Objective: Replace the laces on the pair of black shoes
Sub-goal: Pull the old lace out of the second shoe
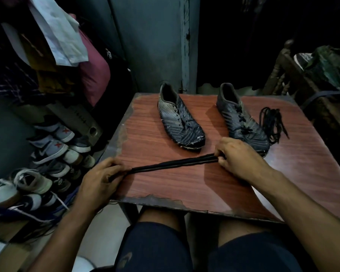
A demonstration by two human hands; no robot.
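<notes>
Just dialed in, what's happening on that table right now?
A person sits at a worn wooden table holding a black lace folded into several strands, stretched taut between the left hand and right hand. Two black shoes stand beyond it: the left shoe has bare eyelets, the right shoe still carries lacing. A loose bundle of black lace lies beside the right shoe.

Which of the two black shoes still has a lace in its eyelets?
The right shoe, the one beside the loose lace pile: a black lace crosses its eyelets. The left shoe has an open throat with bare eyelets.
</notes>
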